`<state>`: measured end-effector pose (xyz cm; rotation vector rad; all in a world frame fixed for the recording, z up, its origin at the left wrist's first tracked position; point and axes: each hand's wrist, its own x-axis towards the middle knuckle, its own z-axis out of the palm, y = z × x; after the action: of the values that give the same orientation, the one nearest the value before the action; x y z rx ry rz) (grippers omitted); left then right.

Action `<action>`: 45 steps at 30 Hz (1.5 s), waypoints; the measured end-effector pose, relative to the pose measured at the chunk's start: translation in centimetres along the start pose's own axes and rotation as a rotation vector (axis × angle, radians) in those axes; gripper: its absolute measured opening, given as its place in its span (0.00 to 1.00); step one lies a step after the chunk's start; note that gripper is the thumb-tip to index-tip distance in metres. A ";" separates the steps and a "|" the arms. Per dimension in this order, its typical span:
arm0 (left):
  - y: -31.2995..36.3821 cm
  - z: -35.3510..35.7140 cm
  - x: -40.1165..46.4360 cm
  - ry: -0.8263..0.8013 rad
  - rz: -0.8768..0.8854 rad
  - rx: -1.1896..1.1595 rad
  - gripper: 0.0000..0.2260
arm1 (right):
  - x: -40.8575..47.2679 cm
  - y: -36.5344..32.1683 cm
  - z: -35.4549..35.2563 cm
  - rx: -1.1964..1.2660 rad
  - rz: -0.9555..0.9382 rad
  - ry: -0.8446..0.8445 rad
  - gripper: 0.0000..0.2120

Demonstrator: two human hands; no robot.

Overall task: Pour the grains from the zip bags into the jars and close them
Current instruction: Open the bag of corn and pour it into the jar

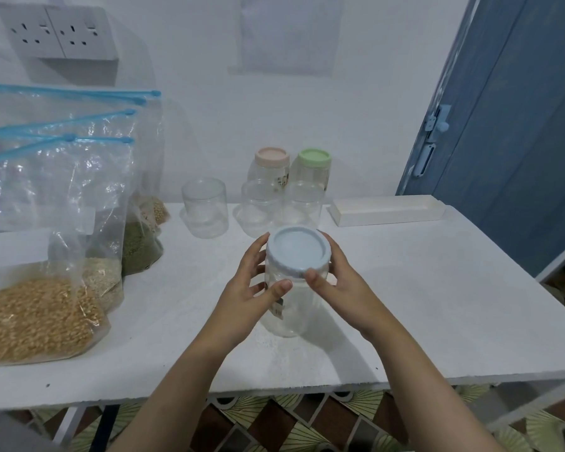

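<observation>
Nearest me, both my hands are on the clear jar (pixel 286 308), which stands upright on the white bench (pixel 405 305) straight ahead, its long axis vertical. My left hand (pixel 247 288) curls round the glass body from the left, thumb across the front. My right hand (pixel 335 282) wraps its fingers (pixel 313 276) round the rim of the blue lid (pixel 297 251), which sits on the mouth. The jar looks empty, so I judge the lid must come off first: it lies directly under my right palm, and the twist turns about that vertical axis while the left steadies.

To my left lean the zip bags (pixel 43 308) of grain, zippers closed. Farther back stand lidless jars (pixel 205 207), then a pink-lidded jar (pixel 272 164) and a green-lidded jar (pixel 313 166), with a white tray (pixel 385 211) at right.
</observation>
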<state>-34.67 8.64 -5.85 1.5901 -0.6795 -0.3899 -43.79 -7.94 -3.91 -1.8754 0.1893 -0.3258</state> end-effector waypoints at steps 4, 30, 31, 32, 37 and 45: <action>0.2 0.4 0.1 0.004 0.006 -0.018 0.33 | 0.5 -0.5 -0.1 0.008 -0.014 0.045 0.31; -1.9 12.0 3.7 0.267 0.027 -0.114 0.31 | 0.1 13.6 -10.3 -0.789 0.327 0.222 0.41; -1.9 12.1 3.8 0.278 0.030 -0.113 0.31 | 0.4 13.7 -10.3 -0.794 0.350 0.204 0.44; -1.8 12.2 3.8 0.288 0.035 -0.111 0.32 | 0.6 13.6 -10.4 -0.801 0.372 0.174 0.47; -1.4 12.5 3.2 0.368 0.052 -0.084 0.33 | 0.0 12.0 -11.2 -0.575 0.297 0.251 0.46; 3.9 7.7 0.7 0.844 0.271 -0.005 0.23 | -3.0 2.5 -6.0 -0.281 -0.421 0.386 0.22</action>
<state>-39.60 2.09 -3.02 1.4538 -0.2234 0.4695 -48.45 -13.29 -4.85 -2.1085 0.1006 -0.9963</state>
